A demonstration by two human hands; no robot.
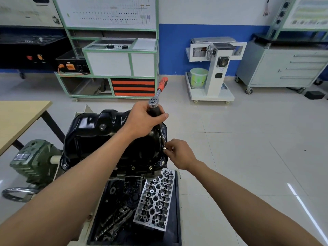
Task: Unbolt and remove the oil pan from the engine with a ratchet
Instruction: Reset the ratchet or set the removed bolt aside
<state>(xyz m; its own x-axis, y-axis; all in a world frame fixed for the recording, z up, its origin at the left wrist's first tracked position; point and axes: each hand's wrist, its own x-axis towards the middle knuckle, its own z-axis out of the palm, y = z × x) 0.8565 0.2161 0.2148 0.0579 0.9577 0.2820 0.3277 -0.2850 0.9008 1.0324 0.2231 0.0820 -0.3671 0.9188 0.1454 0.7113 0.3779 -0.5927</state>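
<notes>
Several flange bolts (150,167) ring the glossy black stamped oil pan (92,132) atop the upturned engine, where the right hand (179,153) pinches a small bright bolt (165,148) at the right edge, apparently steadying it, while the left hand (145,118) grips the chrome, orange-handled ratchet (158,95) upright above it.

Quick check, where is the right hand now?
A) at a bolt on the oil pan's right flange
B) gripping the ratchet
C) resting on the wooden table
A: the right hand pinches a small bolt at the right flange of the oil pan, while the left hand grips the ratchet.
</notes>
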